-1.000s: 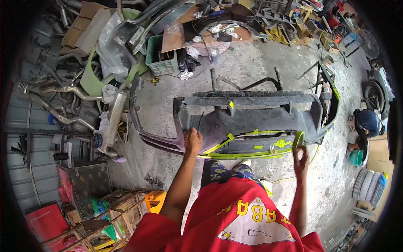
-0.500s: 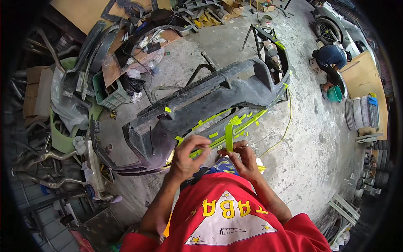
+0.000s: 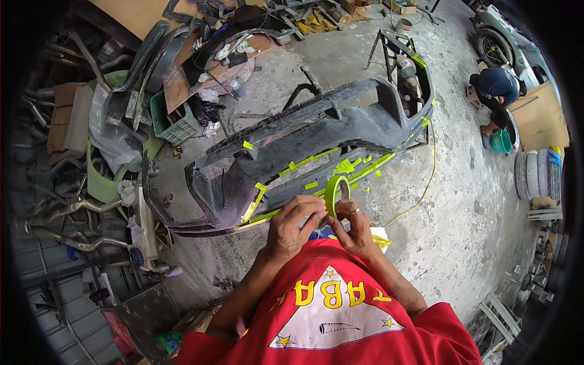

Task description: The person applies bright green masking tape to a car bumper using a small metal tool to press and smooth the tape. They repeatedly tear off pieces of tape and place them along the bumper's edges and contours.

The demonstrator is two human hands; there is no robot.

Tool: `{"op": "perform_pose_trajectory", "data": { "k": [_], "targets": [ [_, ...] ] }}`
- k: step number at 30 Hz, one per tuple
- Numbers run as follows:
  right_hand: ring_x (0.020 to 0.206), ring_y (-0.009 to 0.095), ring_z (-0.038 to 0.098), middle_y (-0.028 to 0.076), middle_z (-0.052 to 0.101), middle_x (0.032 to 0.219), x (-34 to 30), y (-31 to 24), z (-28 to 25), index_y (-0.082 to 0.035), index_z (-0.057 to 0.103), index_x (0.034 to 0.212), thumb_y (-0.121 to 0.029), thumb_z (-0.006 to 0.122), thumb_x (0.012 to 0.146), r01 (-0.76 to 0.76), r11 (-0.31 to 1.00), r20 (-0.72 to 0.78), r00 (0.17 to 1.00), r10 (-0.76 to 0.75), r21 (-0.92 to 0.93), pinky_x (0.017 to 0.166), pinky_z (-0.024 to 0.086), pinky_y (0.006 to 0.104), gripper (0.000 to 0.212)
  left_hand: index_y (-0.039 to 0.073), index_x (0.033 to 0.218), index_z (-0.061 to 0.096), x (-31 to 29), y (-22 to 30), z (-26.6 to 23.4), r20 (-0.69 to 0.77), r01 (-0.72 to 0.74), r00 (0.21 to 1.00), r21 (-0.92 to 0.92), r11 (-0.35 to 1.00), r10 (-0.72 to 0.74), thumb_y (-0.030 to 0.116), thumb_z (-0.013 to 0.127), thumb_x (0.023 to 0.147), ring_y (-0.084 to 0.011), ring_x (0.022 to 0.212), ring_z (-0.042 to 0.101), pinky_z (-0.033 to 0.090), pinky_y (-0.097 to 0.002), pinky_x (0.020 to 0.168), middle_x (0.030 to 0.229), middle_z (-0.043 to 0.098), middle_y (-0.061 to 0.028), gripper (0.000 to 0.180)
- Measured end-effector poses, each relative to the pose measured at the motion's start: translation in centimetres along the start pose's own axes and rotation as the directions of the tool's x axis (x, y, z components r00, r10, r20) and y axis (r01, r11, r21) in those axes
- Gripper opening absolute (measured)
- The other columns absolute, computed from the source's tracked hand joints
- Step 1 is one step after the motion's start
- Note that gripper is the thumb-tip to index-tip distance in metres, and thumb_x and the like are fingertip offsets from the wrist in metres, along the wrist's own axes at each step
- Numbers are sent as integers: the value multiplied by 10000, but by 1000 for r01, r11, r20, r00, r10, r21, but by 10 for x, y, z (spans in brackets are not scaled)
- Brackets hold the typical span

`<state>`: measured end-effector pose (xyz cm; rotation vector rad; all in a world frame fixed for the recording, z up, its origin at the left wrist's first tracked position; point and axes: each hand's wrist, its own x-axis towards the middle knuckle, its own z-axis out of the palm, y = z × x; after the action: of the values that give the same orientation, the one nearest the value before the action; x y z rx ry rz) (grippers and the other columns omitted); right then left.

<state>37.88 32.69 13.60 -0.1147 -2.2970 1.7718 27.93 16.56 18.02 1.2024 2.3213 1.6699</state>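
A roll of bright yellow-green masking tape (image 3: 331, 196) stands upright between my hands, its open ring partly facing me. My right hand (image 3: 356, 230) grips its lower right side, fingers curled through and round it, a ring on one finger. From the left, my left hand (image 3: 293, 229) pinches at the roll's near edge with fingertips together; whether a loose tape end is between them is hidden. Just beyond lies a dark grey car bumper (image 3: 292, 137), with strips of the same tape along its lower edge and openings.
Metal stands hold the bumper up. A green crate (image 3: 176, 121), car body panels and exhaust pipes (image 3: 79, 213) crowd the left. At far right a person (image 3: 496, 88) bends near a green bucket (image 3: 500, 142) and stacked tyres (image 3: 535, 173). A yellow cord (image 3: 420, 198) runs over the floor.
My left hand has moved right to meet the tape roll, its fingertips now touching it. The roll has turned to show more of its ring. The whole view has shifted slightly.
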Motion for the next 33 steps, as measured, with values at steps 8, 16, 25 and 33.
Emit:
{"op": "perform_pose_trajectory", "data": {
  "k": [8, 16, 25, 33],
  "targets": [
    [827, 278, 733, 166, 674, 926, 4, 13, -1, 17, 528, 1091, 40, 680, 898, 117, 992, 61, 992, -114, -52, 706, 566, 345, 247, 16, 1128, 620, -12, 0, 4, -84, 92, 993, 31, 995, -89, -72, 735, 834, -277, 934, 714, 585, -364, 787, 1060, 691, -141, 327],
    [828, 296, 689, 171, 638, 990, 8, 13, -5, 15, 520, 1086, 69, 696, 860, 241, 950, 111, 969, -222, -199, 682, 555, 353, 292, 19, 1168, 599, -16, -5, 10, -89, 105, 991, 35, 994, -102, -79, 730, 843, -254, 845, 727, 584, -329, 743, 1013, 698, -128, 364],
    [916, 326, 654, 112, 675, 940, 10, 18, -3, -31, 524, 1088, 95, 697, 807, 414, 878, 78, 910, -408, -241, 863, 496, 434, 353, 20, 1169, 581, -11, -7, 13, -111, 35, 994, 135, 990, -20, -82, 715, 835, -266, 844, 723, 581, -342, 706, 979, 695, -142, 374],
    [851, 318, 643, 105, 653, 953, 10, 16, -1, -34, 520, 1098, 100, 696, 798, 396, 879, 101, 918, -383, -264, 855, 481, 458, 373, 28, 1133, 565, -7, -8, 8, -29, -61, 997, 300, 952, 73, -91, 702, 816, -306, 800, 704, 574, -366, 679, 925, 677, -147, 365]
  ]
}}
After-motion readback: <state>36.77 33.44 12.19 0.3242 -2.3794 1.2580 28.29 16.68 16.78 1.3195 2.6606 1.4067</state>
